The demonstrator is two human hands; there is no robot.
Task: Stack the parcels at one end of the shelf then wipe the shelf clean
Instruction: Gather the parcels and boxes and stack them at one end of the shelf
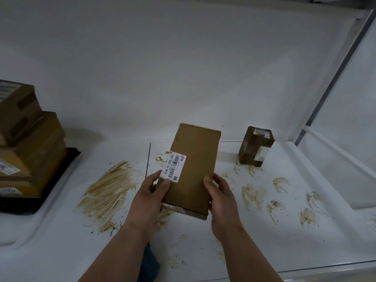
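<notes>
A person holds a flat brown parcel (193, 171) above the middle of a white shelf (264, 231), the left hand (149, 198) gripping its near left edge with the thumb pressed just below a white barcode label (173, 166), the right hand (221, 202) gripping the near right edge with its thumb on the cardboard face; the fingers of both hands curl behind the parcel, out of sight. The parcel tilts away from the camera, lifted clear of the shelf surface. At the shelf's left end a stack of cardboard parcels (30, 143) already stands on a dark mat (61, 180), suggesting the sorting is well under way. One small upright parcel (256, 146) remains near the back edge toward the right end, well apart from the stack. Brown smears (109, 192) streak the shelf from the centre across to the right side, with dark specks scattered among them, and none of the mess appears wiped. By this evidence the stacking is perhaps two parcels short of complete, counting the one in hand, and the cleaning has yet to begin. No cloth can be identified for certain; a bluish shape at the front edge between the forearms is too unclear to name.
</notes>
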